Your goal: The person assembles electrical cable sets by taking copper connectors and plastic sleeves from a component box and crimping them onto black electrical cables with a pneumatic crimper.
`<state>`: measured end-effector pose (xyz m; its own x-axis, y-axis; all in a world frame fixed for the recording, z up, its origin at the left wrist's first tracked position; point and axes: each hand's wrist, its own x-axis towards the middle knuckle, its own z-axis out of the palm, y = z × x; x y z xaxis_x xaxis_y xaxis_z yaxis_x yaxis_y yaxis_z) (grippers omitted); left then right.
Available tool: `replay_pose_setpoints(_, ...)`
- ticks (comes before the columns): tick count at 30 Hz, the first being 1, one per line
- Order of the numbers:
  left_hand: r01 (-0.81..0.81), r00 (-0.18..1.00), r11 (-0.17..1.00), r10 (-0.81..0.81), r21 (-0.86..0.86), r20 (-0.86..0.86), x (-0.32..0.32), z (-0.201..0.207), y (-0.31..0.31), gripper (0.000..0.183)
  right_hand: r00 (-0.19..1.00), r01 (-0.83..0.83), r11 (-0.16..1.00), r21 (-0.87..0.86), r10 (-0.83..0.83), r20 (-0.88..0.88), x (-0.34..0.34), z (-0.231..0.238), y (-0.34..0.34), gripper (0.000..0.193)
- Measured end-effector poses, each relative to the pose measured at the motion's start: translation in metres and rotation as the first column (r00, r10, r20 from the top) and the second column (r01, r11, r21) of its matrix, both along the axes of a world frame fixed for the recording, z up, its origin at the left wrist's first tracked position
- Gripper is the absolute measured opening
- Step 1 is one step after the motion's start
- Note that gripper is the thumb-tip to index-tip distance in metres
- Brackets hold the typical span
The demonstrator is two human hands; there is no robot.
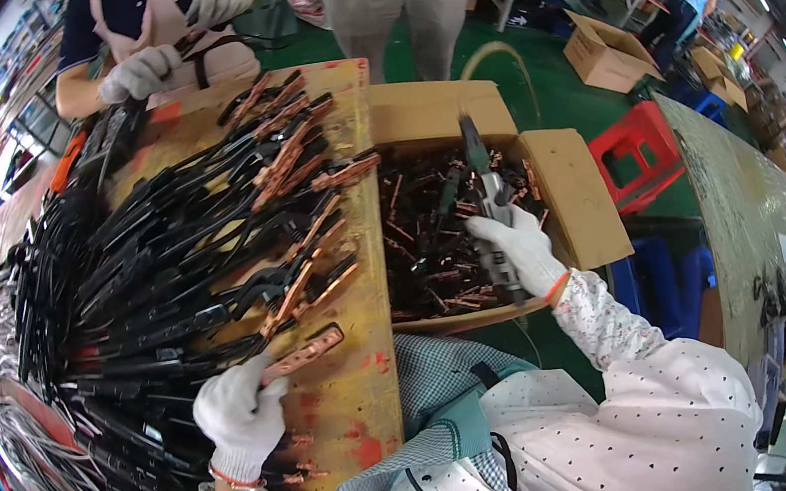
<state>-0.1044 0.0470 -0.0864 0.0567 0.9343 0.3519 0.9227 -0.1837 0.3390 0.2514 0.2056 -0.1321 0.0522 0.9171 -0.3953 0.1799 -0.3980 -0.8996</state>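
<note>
My left hand [240, 408], in a white glove, is closed around the end of a flat copper piece with holes [306, 352] above the table's right part. My right hand [522, 249], also gloved in white, grips a long grey and green power tool [494, 193] that looks like an in-line screwdriver. The tool stands nearly upright over an open cardboard box [576, 190] full of loose copper and black parts [416, 262]. Beside my left hand lie many black cables [131, 242] with copper ends [286, 160] pointing right.
The worn yellow table [359, 290] has its right edge against the box. Across it, a person with gloved hands [138, 75] handles black cable parts; another stands behind the box. A red stool [637, 159] and a plastic-covered table [737, 187] are to the right. A pale hose [520, 62] loops behind the box.
</note>
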Motion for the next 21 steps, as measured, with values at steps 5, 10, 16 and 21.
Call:
replay_pose_setpoints(5, -0.142, 0.932, 0.976, 0.076, 0.164, 0.355, 0.016, 0.03, 0.056, 0.029, 0.7, 0.033, 0.999, 0.037, -0.05, 0.713, 0.116, -0.085, -0.01, 0.046)
replay_pose_setpoints(10, 0.028, 0.992, 0.975, 0.001, 0.221, -0.129, 0.009, -0.018, 0.088, 0.031, 0.362, -0.258, 0.927, 0.272, -0.168, 0.917, 0.08, -0.07, 0.021, 0.047)
replay_pose_setpoints(16, -0.122, 0.963, 0.973, 0.164, 0.195, -0.214, 0.018, -0.005, 0.076, 0.052, 0.276, -0.59, 0.768, 0.248, -0.097, 0.956, 0.033, -0.115, 0.079, 0.032)
replay_pose_setpoints(21, 0.006, 0.985, 0.999, 0.001, 0.036, -0.172, 0.056, 0.059, 0.023, 0.044, 0.059, -0.649, 0.738, -0.186, 0.293, 0.954, 0.032, -0.107, 0.11, 0.021)
